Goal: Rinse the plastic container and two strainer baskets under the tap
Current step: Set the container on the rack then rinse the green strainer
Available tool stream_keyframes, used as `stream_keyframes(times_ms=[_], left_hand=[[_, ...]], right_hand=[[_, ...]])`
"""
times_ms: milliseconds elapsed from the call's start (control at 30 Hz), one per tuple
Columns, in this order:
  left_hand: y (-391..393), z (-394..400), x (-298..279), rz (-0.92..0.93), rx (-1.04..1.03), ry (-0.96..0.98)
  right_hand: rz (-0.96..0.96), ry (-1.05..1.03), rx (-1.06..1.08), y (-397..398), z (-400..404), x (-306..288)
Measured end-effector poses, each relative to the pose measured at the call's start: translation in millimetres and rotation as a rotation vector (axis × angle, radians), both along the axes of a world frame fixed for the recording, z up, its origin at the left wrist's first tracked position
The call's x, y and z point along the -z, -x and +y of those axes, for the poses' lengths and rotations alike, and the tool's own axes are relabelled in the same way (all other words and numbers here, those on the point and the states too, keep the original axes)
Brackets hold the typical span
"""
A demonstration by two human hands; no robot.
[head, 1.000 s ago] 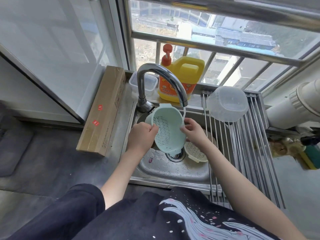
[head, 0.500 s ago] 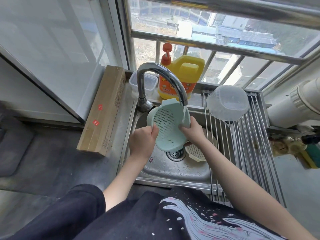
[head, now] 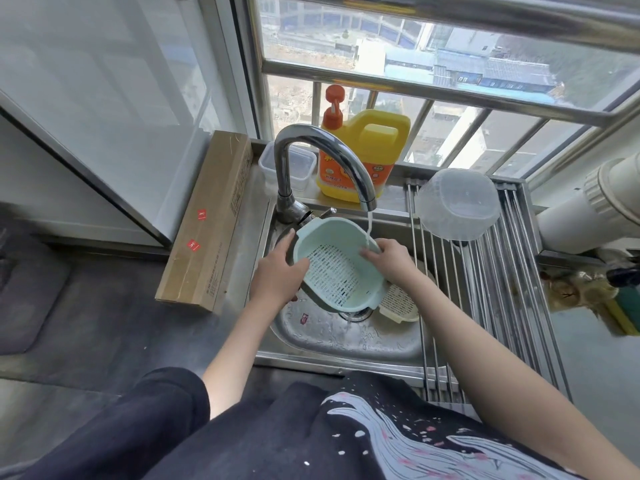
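Looking down from head height, a stainless steel sink [head: 346, 344] sits below a barred window, with rooftops far beneath. A curved chrome tap [head: 322, 157] runs a thin stream of water. Behind it stand a yellow detergent jug [head: 363, 157] and a small clear lidded tub [head: 298, 166]. A long cardboard box [head: 207, 220] lies on the grey counter to the left. To the right, a roll-up metal drying rack [head: 502, 289] carries the clear plastic container [head: 457, 204], upside down.

Half a second ago the mint green strainer basket [head: 336, 271] was tipped on edge with its underside facing the camera; now it is turned so its slotted inside faces up, beneath the stream.

Both hands grasp this basket. The left hand [head: 278, 275] curls around its left rim, thumb inside. The right hand [head: 389, 259] grips the far right rim, where the water lands. A cream strainer basket [head: 398, 303] rests in the sink, just beside the drain, partly under the green one.
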State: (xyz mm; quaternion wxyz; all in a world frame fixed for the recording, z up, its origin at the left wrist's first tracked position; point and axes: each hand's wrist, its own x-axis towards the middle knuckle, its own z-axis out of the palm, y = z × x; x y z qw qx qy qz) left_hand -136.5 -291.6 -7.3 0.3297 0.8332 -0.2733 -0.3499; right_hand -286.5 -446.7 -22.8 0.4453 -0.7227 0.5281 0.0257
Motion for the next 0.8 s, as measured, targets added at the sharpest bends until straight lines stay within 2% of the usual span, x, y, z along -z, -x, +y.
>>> stream_keyframes(times_ms=[200, 300, 367, 467, 667, 800], left_hand=[[1, 2, 3, 0.16, -0.053, -0.027], [7, 0, 4, 0.211, -0.093, -0.032], [8, 0, 5, 0.213, -0.111, -0.024], [9, 1, 6, 0.156, -0.099, -0.036], [19, 5, 3, -0.041, 0.049, -0.084], [17, 7, -1, -0.115, 0.022, -0.045]], right_hand=[[-0.035, -0.014, 0.099, 11, 1, -10], [-0.111, -0.232, 0.271, 16, 8, -8], [-0.088, -0.347, 0.324, 19, 13, -7], [-0.09, -0.422, 0.339, 22, 24, -6], [-0.237, -0.272, 0.334, 28, 39, 10], [-0.252, -0.265, 0.307, 35, 34, 13]])
